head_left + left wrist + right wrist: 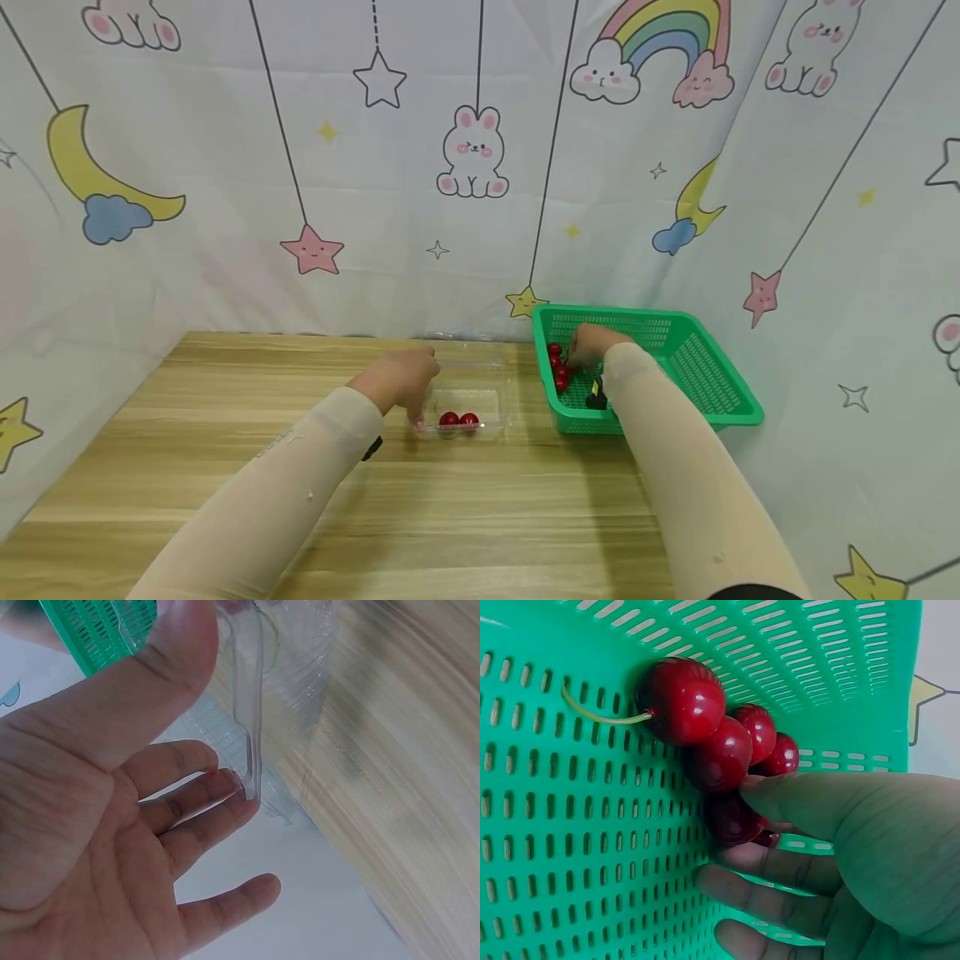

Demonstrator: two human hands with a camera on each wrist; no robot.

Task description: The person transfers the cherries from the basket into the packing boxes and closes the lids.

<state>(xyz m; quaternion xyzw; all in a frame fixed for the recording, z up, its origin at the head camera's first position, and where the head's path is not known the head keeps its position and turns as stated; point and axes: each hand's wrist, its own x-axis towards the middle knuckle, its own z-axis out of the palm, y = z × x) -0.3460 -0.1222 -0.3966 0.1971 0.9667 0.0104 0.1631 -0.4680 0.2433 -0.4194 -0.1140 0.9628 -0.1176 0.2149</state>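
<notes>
My left hand (401, 379) is at the left side of a clear plastic box (487, 400), its thumb by the front corner and its other fingers farther back. In the left wrist view, fingertips (244, 799) touch the box's thin edge, with the thumb across from them. Two red cherries (459, 420) lie near the box's front wall. Inside the green basket (532, 787), my right hand (877, 862) pinches a dark red cherry (731, 817) between thumb and forefinger. Several other cherries (682, 701) touch one another beside it; the nearest has a green stem (604, 718).
The box's clear lid (468, 354) stands open toward the back. Box and basket sit side by side on a wood-grain table (450, 517). A printed cloth (405, 200) hangs behind the table and along its right side.
</notes>
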